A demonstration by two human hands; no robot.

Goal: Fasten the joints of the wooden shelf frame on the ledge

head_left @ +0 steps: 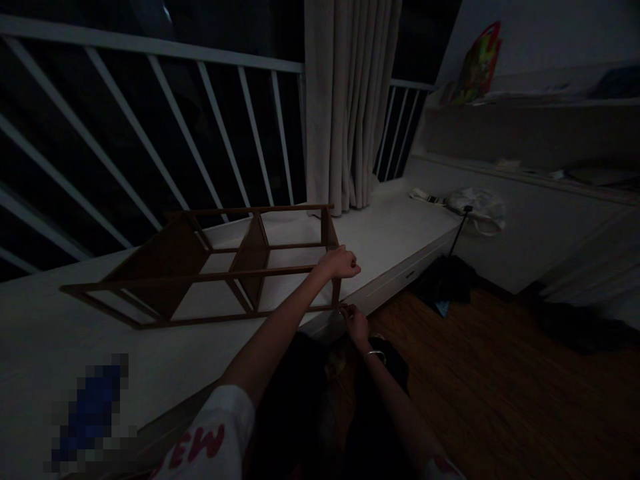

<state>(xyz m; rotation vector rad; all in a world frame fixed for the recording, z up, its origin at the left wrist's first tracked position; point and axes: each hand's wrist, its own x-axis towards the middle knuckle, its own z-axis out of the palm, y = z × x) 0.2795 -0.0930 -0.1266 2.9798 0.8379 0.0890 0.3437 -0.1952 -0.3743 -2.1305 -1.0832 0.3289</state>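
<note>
Closing over the right end of the near upper rail, the left hand point(343, 263) has its grip on a wooden rack point(253, 247), the fingertips folded out of sight. Just below, the right hand point(355, 325) has bent fingers at the rack's lower near right corner; a small glint shows there, but darkness and blur leave me unable to tell whether this grip pinches something or merely touches the wood. A pale, shiny bracelet point(376, 354) circles the right wrist. The rack lies on its side on the white counter point(387, 233), its slim brown rails running left to right, with flat panels standing across it at the left, middle and right. The left forearm covers part of its near side. On the near left, a blue object point(95, 410) is pixelated beyond recognition. A white sleeve point(205, 437) with red lettering is cut off by the near edge. Beyond the rack stand white metal railings point(215, 57) and a pleated, pale cloth curtain point(345, 100) against black window glass. Farther right, a crumpled whitish bag point(477, 205) rests by the counter's far end, and a shapeless dark heap point(445, 280) sits on the wood-grained floor point(450, 393).
</note>
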